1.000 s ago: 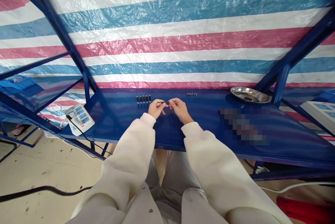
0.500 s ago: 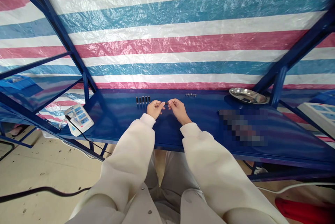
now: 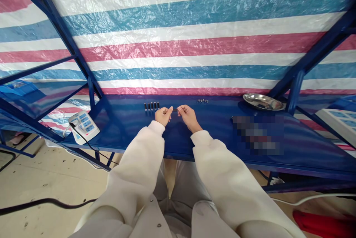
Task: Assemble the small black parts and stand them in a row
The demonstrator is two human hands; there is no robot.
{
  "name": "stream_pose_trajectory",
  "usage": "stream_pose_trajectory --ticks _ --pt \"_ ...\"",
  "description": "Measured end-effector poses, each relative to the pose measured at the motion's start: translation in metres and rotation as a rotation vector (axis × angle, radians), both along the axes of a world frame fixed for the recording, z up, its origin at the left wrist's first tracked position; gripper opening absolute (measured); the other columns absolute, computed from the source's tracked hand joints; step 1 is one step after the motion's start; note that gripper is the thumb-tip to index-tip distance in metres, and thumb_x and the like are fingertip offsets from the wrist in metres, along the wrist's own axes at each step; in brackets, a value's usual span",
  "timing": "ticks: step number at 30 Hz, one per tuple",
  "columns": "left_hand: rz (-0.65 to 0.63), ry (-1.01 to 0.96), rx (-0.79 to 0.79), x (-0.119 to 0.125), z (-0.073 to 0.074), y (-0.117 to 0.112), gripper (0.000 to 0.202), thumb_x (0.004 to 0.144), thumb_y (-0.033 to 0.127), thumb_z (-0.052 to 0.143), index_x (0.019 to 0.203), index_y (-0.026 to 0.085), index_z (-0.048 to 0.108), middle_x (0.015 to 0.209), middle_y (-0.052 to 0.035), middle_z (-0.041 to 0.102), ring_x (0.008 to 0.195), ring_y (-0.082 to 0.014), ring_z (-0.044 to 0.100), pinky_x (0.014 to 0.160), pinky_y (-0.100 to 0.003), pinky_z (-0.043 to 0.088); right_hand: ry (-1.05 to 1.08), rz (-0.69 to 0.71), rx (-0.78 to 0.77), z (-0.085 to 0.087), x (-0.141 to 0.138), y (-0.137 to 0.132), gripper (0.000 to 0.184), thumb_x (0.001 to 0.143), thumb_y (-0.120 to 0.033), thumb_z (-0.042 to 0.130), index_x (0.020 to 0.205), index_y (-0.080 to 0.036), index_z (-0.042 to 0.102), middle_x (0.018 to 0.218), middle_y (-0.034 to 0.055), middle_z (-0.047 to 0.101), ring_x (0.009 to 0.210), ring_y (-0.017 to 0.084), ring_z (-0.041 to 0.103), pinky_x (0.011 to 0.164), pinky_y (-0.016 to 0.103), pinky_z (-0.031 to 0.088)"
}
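Note:
Between my two hands, above the blue tabletop, a small thin black tube point(image 3: 175, 110) lies level. My left hand point(image 3: 163, 115) pinches its left end with thumb and fingers. The other end is in a pinch of my right hand point(image 3: 187, 115); what else the fingertips cover, I cannot make out. Just beyond my left hand stands a row of several short black tubes point(image 3: 151, 106) with silvery lower ends. Farther back, to the right of centre, lie several tiny shiny metal pieces point(image 3: 202, 101) in a line.
A round steel dish point(image 3: 263, 102) stands at the back right of the blue table point(image 3: 211, 134). In front of it lies a blurred-out item point(image 3: 257, 136). A white power strip point(image 3: 84, 127) with a black cable sits at the left edge. Striped sheeting point(image 3: 178, 45) hangs behind, between blue frame bars.
My fingertips have shifted slightly on the black tube, and more of it shows between them. Both hands remain in nearly the same place.

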State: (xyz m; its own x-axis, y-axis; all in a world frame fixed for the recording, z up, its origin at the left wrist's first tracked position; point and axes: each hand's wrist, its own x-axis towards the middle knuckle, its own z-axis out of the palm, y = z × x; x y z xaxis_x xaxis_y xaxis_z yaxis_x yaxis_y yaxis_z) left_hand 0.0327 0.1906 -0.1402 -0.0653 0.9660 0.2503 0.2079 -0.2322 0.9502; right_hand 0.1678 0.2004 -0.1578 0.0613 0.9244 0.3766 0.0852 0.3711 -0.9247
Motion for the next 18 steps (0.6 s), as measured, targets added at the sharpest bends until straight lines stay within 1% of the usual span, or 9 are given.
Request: stream_pose_trajectory --ticks 4,11,18 --pt "0.000 0.022 -0.011 -0.0001 0.0023 -0.0019 0.047 0.075 0.053 0.053 0.047 0.017 0.044 0.036 0.0038 0.047 0.031 -0.0058 0.042 0.038 -0.019 0.035 0.003 -0.003 -0.007 0.0011 -0.0004 -0.0012 0.033 0.074 -0.052 0.054 0.073 -0.019 0.053 0.059 -0.0020 0.053 0.053 0.011 0.049 0.059 0.028 0.044" --pt "0.011 0.046 -0.083 0.0000 0.0071 -0.0043 0.051 0.079 0.050 0.051 0.040 0.017 0.042 0.033 0.0024 0.045 0.029 -0.0059 0.040 0.036 -0.019 0.033 -0.004 0.001 -0.013 0.0010 -0.0008 -0.0011 0.034 0.074 -0.054 0.053 0.074 -0.019 0.054 0.060 -0.0015 0.053 0.054 0.011 0.049 0.060 0.029 0.045" --pt "-0.017 -0.011 -0.123 -0.0009 0.0033 -0.0005 0.053 0.080 0.048 0.049 0.038 0.017 0.042 0.032 0.0016 0.044 0.027 -0.0062 0.039 0.035 -0.020 0.031 -0.012 -0.005 -0.013 -0.0002 0.0001 0.0001 0.035 0.073 -0.054 0.054 0.074 -0.019 0.055 0.061 -0.0011 0.055 0.054 0.011 0.051 0.060 0.029 0.045"
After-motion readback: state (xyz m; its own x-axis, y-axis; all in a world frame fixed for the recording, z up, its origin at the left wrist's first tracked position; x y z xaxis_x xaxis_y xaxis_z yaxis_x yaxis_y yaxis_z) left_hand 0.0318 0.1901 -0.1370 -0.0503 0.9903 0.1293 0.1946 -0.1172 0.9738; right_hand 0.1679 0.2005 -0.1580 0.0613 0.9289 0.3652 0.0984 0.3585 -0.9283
